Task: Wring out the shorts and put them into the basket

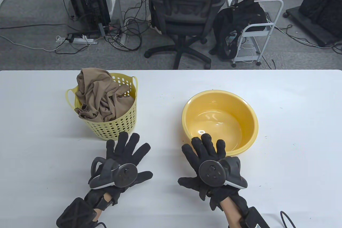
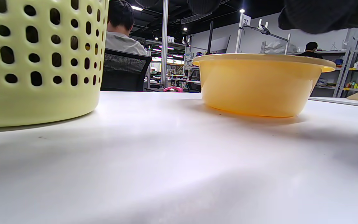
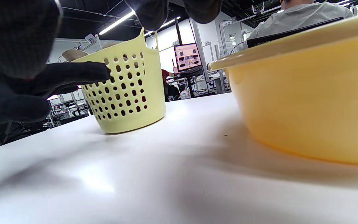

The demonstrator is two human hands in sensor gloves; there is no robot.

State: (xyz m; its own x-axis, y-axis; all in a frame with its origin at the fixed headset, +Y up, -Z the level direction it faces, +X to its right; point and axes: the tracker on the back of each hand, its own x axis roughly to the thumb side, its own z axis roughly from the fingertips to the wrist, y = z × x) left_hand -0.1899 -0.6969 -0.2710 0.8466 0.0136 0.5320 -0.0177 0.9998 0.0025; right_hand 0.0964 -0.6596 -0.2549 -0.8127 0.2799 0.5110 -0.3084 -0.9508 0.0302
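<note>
The brown shorts lie bunched inside the pale yellow perforated basket, spilling over its rim; a bit of them peeks above the basket in the right wrist view. My left hand lies flat on the white table just in front of the basket, fingers spread and holding nothing. My right hand lies flat too, fingers straight, fingertips at the near rim of the yellow basin. Neither hand touches the shorts.
The yellow basin holds some clear water and stands right of the basket. The white table stretches wide on both sides. Beyond its far edge stand an office chair, a cart and cables on the floor.
</note>
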